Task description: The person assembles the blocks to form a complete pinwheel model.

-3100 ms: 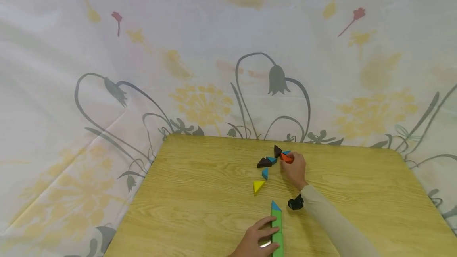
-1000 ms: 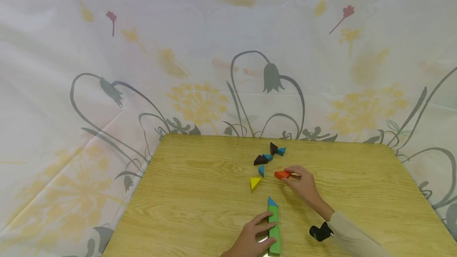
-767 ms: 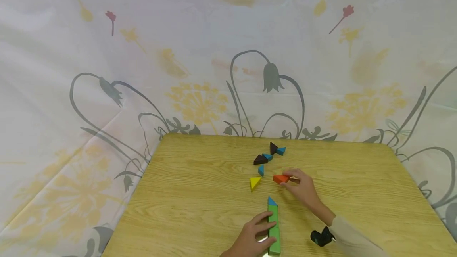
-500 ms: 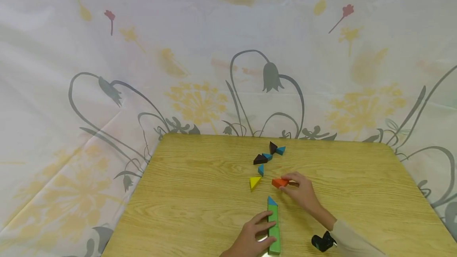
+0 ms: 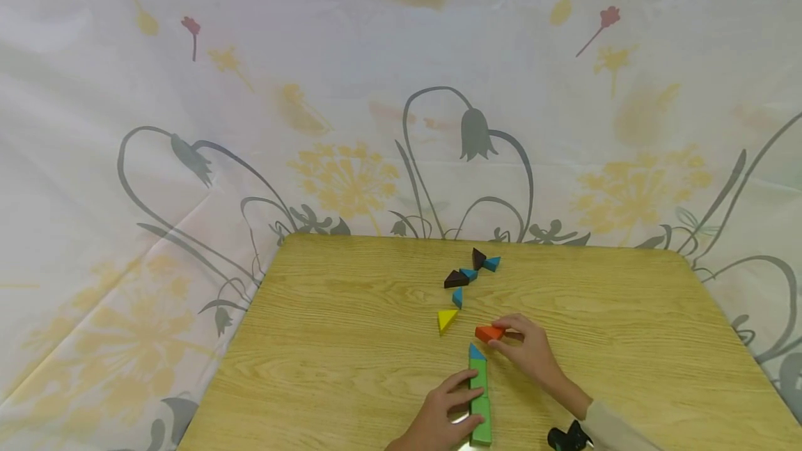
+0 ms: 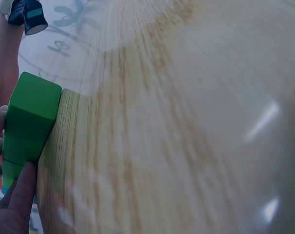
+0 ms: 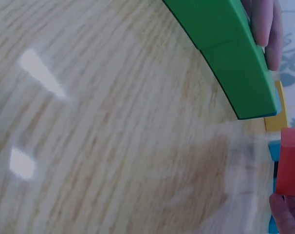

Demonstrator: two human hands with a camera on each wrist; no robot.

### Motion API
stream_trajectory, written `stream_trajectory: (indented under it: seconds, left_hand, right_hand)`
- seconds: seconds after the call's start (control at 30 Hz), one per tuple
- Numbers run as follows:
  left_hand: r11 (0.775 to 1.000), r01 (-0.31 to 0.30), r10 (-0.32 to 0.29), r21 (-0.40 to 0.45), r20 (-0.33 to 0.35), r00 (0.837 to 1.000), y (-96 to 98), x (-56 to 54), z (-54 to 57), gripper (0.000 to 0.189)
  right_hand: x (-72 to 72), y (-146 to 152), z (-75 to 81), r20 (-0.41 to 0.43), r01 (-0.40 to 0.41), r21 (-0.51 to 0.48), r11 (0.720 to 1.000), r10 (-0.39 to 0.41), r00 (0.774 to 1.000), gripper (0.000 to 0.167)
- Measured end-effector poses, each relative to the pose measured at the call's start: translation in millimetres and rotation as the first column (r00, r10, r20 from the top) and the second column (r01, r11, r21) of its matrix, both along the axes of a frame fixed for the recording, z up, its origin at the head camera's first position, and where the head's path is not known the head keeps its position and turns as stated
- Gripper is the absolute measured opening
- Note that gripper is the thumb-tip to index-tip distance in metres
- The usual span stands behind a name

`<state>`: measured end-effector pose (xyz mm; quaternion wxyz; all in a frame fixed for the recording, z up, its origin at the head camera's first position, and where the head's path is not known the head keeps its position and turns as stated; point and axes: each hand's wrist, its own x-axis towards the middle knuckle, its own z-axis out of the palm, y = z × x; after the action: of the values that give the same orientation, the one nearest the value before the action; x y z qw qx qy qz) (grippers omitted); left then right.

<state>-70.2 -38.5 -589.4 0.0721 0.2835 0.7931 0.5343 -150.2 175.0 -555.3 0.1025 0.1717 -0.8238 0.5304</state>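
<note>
right hand [image 5: 531, 348] pinches red block [image 5: 486, 334], lower middle of frame, by its right end, I guess to keep the left clear | left hand [image 5: 437, 415] unclenched, fingers across green blocks [image 5: 481, 435], bottom middle, probably steadying them

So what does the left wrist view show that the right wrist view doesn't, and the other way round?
Only the left wrist view: the dark device worn at the right wrist. Only the right wrist view: the yellow block. Both: the green blocks, the left hand touching them, and the wood-grained table.
</note>
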Motion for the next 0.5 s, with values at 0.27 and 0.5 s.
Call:
stream_trajectory:
  seconds: [0.27, 0.5]
  left_hand:
    - [0.999, 0.010, -0.011, 0.036, 0.034, 0.999, 0.7, -0.1, 0.7, 0.044]
    - [0.997, 0.024, -0.029, 0.072, 0.068, 0.997, 1.0, 0.7, 0.5, 0.045]
  right_hand:
    - [2.9, 1, -13.1, 0.012, -0.004, -0.012, 1.000, 0.004, 1.000, 0.029]
    - [7.8, -1, -15.5, 0.024, 0.016, 0.005, 1.000, -0.016, 1.000, 0.026]
